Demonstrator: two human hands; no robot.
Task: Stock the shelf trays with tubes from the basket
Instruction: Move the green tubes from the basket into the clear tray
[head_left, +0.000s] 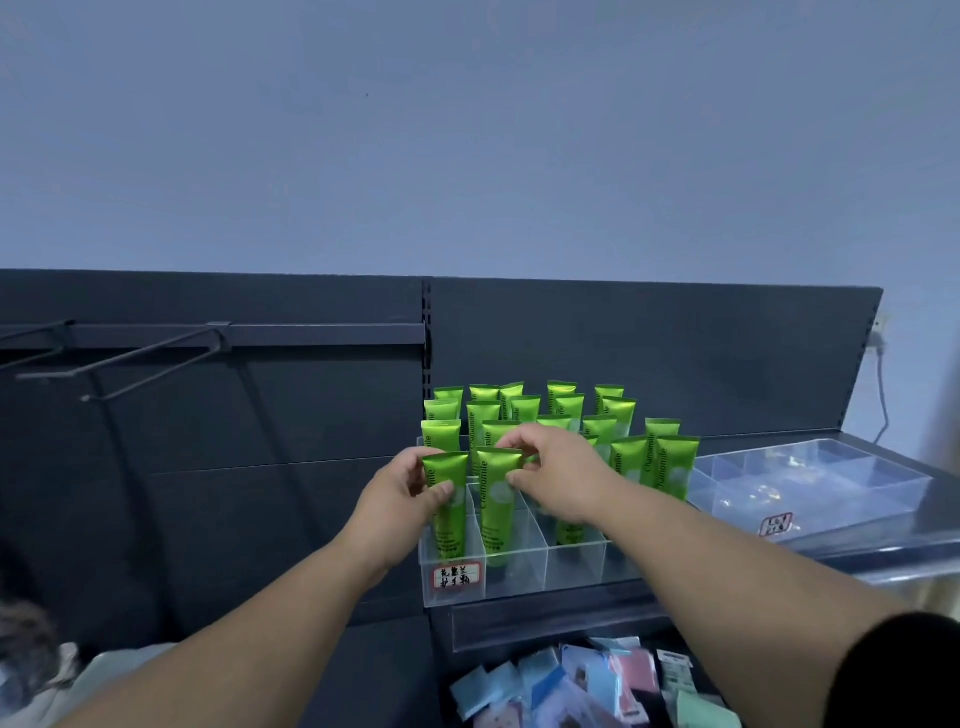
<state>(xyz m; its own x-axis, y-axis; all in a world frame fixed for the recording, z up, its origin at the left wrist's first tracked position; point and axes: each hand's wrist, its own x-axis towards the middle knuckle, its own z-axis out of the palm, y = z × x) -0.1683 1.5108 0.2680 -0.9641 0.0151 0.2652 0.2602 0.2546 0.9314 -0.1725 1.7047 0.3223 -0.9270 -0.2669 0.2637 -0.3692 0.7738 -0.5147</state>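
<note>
The biggest thing in front of us is the dark back wall (649, 364) of the shelf. On its left side some bare metal hooks (130, 358) stick out. On the shelf sits a clear tray (576, 558) cut into little boxes. Many green tubes (623, 415) stand up in it, mostly at the back and on the right. Just beside it, to the right, is another clear tray (883, 483), and we see no tubes in that one. Down below lie some coloured packets (571, 686). We cannot see the basket.

Both our hands are at the front left corner of the full tray. Our left hand (410, 491) has its thumb and fingers curled round the first tube (451, 512), near its flat top. That tube stands in the corner box, above a small white label (457, 576). Our right hand (561, 473) pinches the second tube (496, 514) near its top, in the box just to the right. The two tubes stand side by side, very near each other.

Both tubes point straight up and down, with the flat end up and the low end inside the boxes. So we think the next move is straight down, then let go. The front boxes further right look empty, and our right hand is nearer to them.
</note>
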